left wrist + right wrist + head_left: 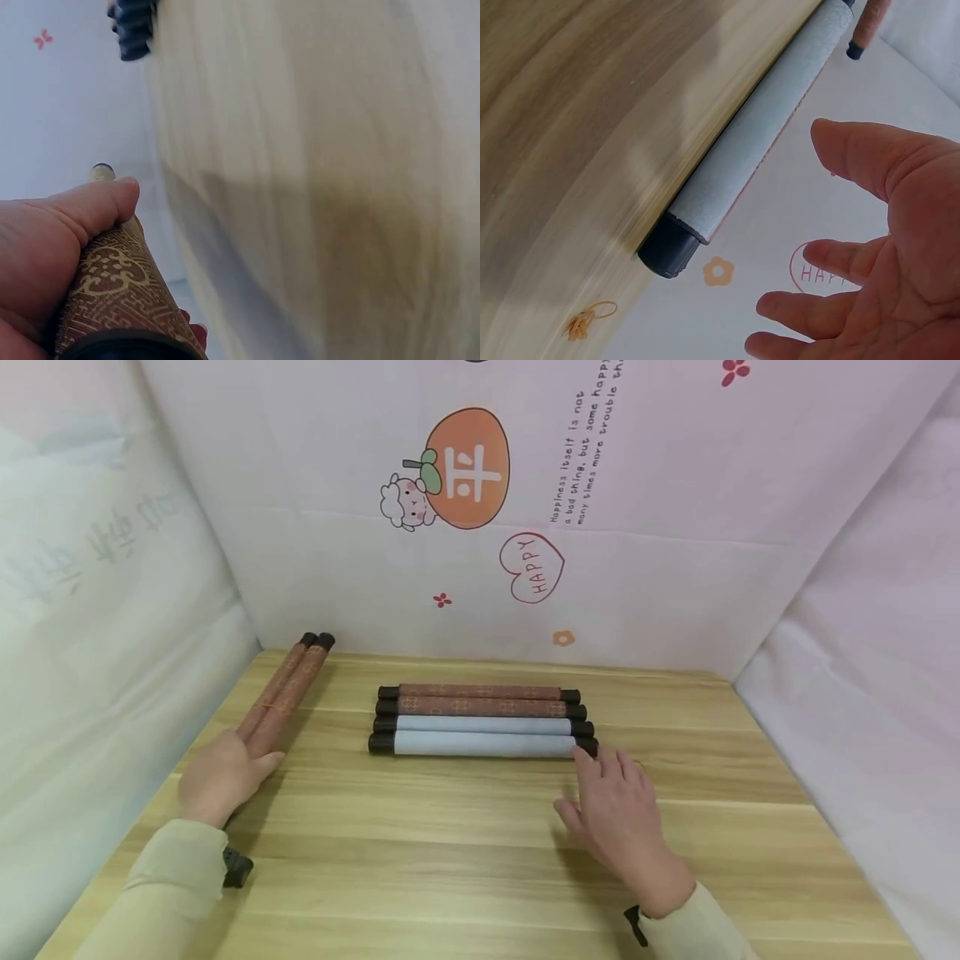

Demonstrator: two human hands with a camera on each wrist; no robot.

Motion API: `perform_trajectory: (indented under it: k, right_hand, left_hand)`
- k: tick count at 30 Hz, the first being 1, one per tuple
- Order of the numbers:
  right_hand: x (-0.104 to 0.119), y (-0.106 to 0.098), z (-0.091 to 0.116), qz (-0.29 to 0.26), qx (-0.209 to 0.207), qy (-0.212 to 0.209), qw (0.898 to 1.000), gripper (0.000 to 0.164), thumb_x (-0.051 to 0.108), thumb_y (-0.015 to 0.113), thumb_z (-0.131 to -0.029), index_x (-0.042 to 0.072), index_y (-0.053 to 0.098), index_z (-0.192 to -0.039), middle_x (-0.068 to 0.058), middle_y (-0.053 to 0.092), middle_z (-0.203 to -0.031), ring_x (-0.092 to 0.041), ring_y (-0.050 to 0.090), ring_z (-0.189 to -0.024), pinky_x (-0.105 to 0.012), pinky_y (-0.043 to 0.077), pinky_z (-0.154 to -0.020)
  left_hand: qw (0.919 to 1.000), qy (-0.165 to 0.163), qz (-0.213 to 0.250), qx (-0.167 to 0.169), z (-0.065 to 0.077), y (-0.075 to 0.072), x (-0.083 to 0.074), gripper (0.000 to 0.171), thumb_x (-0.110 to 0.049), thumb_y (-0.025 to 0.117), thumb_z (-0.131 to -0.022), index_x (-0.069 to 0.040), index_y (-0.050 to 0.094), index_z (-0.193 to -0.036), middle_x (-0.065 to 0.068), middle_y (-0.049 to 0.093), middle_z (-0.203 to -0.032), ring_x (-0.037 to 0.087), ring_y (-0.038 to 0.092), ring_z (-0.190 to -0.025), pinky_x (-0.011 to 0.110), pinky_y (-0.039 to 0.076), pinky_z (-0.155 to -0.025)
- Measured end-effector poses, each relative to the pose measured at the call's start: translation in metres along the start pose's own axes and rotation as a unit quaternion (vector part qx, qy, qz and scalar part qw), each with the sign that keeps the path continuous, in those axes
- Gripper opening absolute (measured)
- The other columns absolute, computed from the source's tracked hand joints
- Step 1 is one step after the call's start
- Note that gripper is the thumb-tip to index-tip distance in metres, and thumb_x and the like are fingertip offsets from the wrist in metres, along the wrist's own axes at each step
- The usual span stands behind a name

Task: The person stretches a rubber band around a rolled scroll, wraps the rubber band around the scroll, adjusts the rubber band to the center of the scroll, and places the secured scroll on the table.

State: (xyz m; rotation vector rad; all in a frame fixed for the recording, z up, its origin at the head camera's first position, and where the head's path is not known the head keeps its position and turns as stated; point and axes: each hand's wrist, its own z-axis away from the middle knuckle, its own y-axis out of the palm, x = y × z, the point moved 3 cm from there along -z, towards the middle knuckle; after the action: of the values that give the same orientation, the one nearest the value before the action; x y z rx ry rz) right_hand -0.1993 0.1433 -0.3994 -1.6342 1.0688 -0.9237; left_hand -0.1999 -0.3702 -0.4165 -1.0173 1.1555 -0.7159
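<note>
My left hand (222,775) grips a pair of brown patterned scrolls (294,690) with black end knobs, slanting up toward the back left corner. Its thumb lies along a scroll (112,281) with gold motifs in the left wrist view; the palm hides the scrolls' near ends. Several more scrolls lie side by side in a row mid-table: brown patterned scrolls (480,706) at the back, pale blue scrolls (483,744) in front. My right hand (618,810), fingers spread and holding nothing, is at the right end of the front pale blue scroll.
The wooden table (420,877) meets a printed white cloth wall (645,585) at the back, with more white cloth along both sides. In the right wrist view a small orange cord (579,324) lies on the wood near the scroll's end.
</note>
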Motion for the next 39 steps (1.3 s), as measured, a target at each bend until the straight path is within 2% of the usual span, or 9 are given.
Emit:
perform_trajectory:
  k: [1,2,4,9,16,20,26,39]
  right_hand:
    - [0.0,0.0,0.0,0.002,0.004,0.003,1.0,0.073,0.038,0.078,-0.091,0.0,0.052,-0.147,-0.034,0.055,-0.142,-0.056,0.046,-0.137,-0.069,0.039,-0.11]
    - [-0.001,0.0,0.0,0.004,0.008,0.006,1.0,0.074,0.039,0.077,-0.091,0.001,0.051,-0.148,-0.034,0.054,-0.143,-0.056,0.045,-0.137,-0.069,0.038,-0.111]
    - [-0.001,0.0,0.0,0.005,0.017,0.011,1.0,0.075,0.04,0.077,-0.091,0.002,0.049,-0.15,-0.035,0.052,-0.145,-0.057,0.044,-0.138,-0.069,0.037,-0.111]
    - [-0.002,0.001,0.001,0.004,0.038,0.025,0.999,0.078,0.042,0.076,-0.092,0.004,0.047,-0.153,-0.036,0.047,-0.15,-0.058,0.04,-0.141,-0.071,0.034,-0.113]
    - [-0.002,0.003,0.001,0.003,0.05,0.029,0.998,0.08,0.044,0.074,-0.092,0.004,0.045,-0.155,-0.036,0.044,-0.153,-0.058,0.038,-0.142,-0.071,0.032,-0.115]
    - [-0.001,0.002,0.001,0.005,0.044,0.025,0.999,0.078,0.044,0.075,-0.092,0.004,0.047,-0.153,-0.036,0.046,-0.151,-0.057,0.041,-0.14,-0.071,0.034,-0.114]
    - [0.0,0.002,0.003,0.006,0.042,0.027,0.999,0.076,0.042,0.075,-0.092,0.004,0.048,-0.152,-0.035,0.046,-0.151,-0.057,0.042,-0.14,-0.071,0.035,-0.113]
    - [-0.003,0.002,0.006,0.007,0.04,0.033,0.999,0.076,0.042,0.075,-0.092,0.004,0.049,-0.151,-0.035,0.047,-0.151,-0.057,0.043,-0.139,-0.07,0.036,-0.113]
  left_hand:
    - [0.9999,-0.01,-0.004,0.008,-0.001,0.001,0.005,0.074,-0.047,0.065,-0.097,0.014,0.049,-0.135,0.035,0.063,-0.122,0.046,0.067,-0.078,0.05,0.051,-0.053]
    - [0.9989,-0.042,-0.015,0.012,0.0,0.001,0.011,0.077,-0.053,0.064,-0.096,0.018,0.052,-0.124,0.038,0.064,-0.107,0.047,0.067,-0.084,0.051,0.052,-0.057]
    - [0.9978,-0.057,-0.021,0.026,-0.002,0.002,0.019,0.083,-0.057,0.063,-0.095,0.02,0.05,-0.125,0.039,0.063,-0.107,0.048,0.067,-0.087,0.054,0.053,-0.06]
    - [0.9968,-0.066,-0.034,0.029,-0.004,0.004,0.031,0.086,-0.059,0.063,-0.095,0.02,0.051,-0.126,0.042,0.061,-0.109,0.052,0.066,-0.089,0.056,0.055,-0.063]
    - [0.9948,-0.083,-0.032,0.05,-0.003,0.005,0.041,0.085,-0.06,0.062,-0.096,0.021,0.054,-0.122,0.043,0.061,-0.108,0.046,0.066,-0.083,0.054,0.055,-0.061]
    - [0.9936,-0.091,-0.036,0.057,-0.003,0.006,0.043,0.086,-0.061,0.061,-0.096,0.022,0.053,-0.119,0.044,0.061,-0.105,0.046,0.067,-0.082,0.055,0.055,-0.059]
    - [0.9924,-0.097,-0.049,0.059,-0.004,0.009,0.044,0.09,-0.062,0.061,-0.096,0.024,0.05,-0.12,0.046,0.058,-0.107,0.054,0.065,-0.089,0.062,0.055,-0.063]
    - [0.994,-0.086,-0.049,0.048,-0.004,0.007,0.039,0.091,-0.061,0.063,-0.095,0.025,0.048,-0.122,0.049,0.053,-0.113,0.065,0.059,-0.099,0.064,0.055,-0.064]
